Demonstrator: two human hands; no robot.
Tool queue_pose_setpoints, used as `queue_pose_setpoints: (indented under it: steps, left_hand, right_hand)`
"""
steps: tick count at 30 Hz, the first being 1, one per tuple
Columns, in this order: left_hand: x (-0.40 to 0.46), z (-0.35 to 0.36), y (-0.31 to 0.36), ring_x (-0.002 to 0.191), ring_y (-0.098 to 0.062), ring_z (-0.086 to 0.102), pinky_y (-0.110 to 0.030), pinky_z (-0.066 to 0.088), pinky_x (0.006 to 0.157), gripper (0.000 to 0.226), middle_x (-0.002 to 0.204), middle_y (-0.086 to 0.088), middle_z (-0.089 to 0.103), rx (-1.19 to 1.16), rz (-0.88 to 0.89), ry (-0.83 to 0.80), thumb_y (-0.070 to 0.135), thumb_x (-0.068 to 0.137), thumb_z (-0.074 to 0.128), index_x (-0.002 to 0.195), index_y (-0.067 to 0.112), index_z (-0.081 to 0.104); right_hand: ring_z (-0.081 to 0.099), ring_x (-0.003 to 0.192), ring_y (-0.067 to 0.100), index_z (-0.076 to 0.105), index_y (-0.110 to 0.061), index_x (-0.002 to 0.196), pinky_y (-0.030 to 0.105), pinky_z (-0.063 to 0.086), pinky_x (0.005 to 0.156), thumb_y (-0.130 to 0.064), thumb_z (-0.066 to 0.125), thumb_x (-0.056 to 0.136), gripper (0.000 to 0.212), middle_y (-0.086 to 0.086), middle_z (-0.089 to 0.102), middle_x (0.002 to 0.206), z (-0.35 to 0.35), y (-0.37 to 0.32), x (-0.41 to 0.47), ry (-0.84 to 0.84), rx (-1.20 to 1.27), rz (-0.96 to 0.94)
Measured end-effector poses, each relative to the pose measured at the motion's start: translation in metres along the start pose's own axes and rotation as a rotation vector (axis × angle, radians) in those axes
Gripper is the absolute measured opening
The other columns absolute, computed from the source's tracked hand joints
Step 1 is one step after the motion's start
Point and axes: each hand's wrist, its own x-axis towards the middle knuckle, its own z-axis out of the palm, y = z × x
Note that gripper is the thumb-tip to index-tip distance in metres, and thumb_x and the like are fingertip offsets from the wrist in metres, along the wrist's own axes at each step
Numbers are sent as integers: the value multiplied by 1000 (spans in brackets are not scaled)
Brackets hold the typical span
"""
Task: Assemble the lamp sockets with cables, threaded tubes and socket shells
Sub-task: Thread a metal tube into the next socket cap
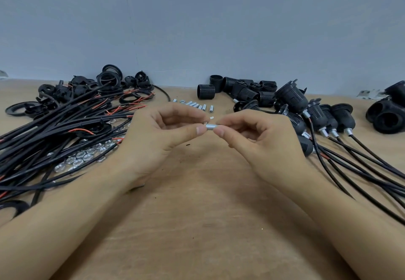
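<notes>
While the left hand (157,130) and right hand (258,135) pinch one threaded tube (210,126) end to end above the table (197,225), a nut seems to be going on. Cables (54,121) lie left, finished sockets (317,113) right, probably keeping stock apart

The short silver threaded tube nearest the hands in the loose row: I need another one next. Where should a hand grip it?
Pinch the short silver threaded tube across its middle, coming from above: it lies flat on the wooden table, slightly apart from its neighbours.
</notes>
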Motion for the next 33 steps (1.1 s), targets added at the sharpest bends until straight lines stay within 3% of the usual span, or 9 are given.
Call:
queue_pose_setpoints:
  steps: [4, 10, 13, 16, 19, 21, 25, 29, 33]
  left_hand:
    - [-1, 1, 1, 96, -23, 73, -24, 55, 83, 28, 100, -10, 76, -39, 17, -12, 7, 66, 81, 93, 10, 76]
    - [0, 1, 4, 94, -20, 73, -21, 55, 81, 31, 96, -10, 77, -65, -17, 1, 15, 57, 88, 86, 19, 79]
    - [-1, 2, 5, 91, -18, 73, -20, 55, 79, 34, 93, -9, 77, -84, 9, 8, 15, 51, 87, 84, 18, 78]
    - [-1, 3, 6, 92, -19, 73, -23, 56, 81, 33, 93, -8, 76, -153, -3, -35, 3, 55, 80, 85, 16, 78]
    - [-1, -1, 8, 94, -20, 72, -33, 58, 86, 42, 93, -6, 75, -342, -92, -68, -9, 55, 73, 88, 16, 79]
    - [0, -5, 10, 101, -22, 70, -36, 56, 88, 36, 98, -6, 75, -352, -108, -32, 0, 61, 68, 92, 15, 78]
    - [-3, 4, 8, 113, -23, 66, -43, 48, 95, 36, 110, -6, 74, 3, -78, -34, 28, 83, 58, 113, 13, 69]
    - [-4, 7, 16, 103, -25, 68, -38, 50, 89, 39, 78, -6, 75, -39, 9, 41, 43, 89, 51, 105, 12, 69]
    - [-5, 9, 14, 114, -19, 64, -39, 45, 94, 53, 107, -6, 75, -21, -40, -14, 48, 88, 40, 120, 12, 64]
  right_hand:
    - [65, 66, 15, 74, -27, 84, 39, 57, 67, -20, 76, 85, 7, -6, 71, 73, 1, 2, 0, -13, 35, 71]
    - [65, 72, 8, 71, -31, 87, 21, 53, 68, -13, 78, 83, 21, -11, 70, 77, 2, 1, -1, -10, 21, -55]
    - [65, 70, 10, 71, -33, 85, 28, 56, 66, -18, 76, 85, 16, -8, 70, 77, 3, 2, -1, -14, 36, -15]
    - [65, 64, 21, 73, -26, 81, 41, 58, 62, -28, 70, 89, 9, -1, 71, 73, 4, 3, -1, -38, 78, 82]
    - [65, 62, 15, 74, -19, 82, 33, 59, 61, -27, 68, 90, 13, 1, 72, 71, 5, 3, 0, -34, 121, 138]
    - [64, 62, 11, 74, -17, 82, 26, 57, 60, -23, 68, 90, 11, 4, 72, 71, 5, 3, 1, -23, 162, 161]
    - [63, 63, 12, 74, -18, 82, 27, 57, 61, -22, 68, 90, 11, 6, 71, 71, 4, 6, 3, -5, 156, 184]
    - [62, 62, 10, 72, -17, 81, 23, 54, 59, -22, 69, 89, 11, 4, 71, 70, 4, 8, 4, 13, 169, 213]
    - [62, 61, 8, 72, -17, 81, 21, 53, 58, -22, 68, 90, 11, 4, 71, 70, 3, 9, 4, 11, 196, 230]
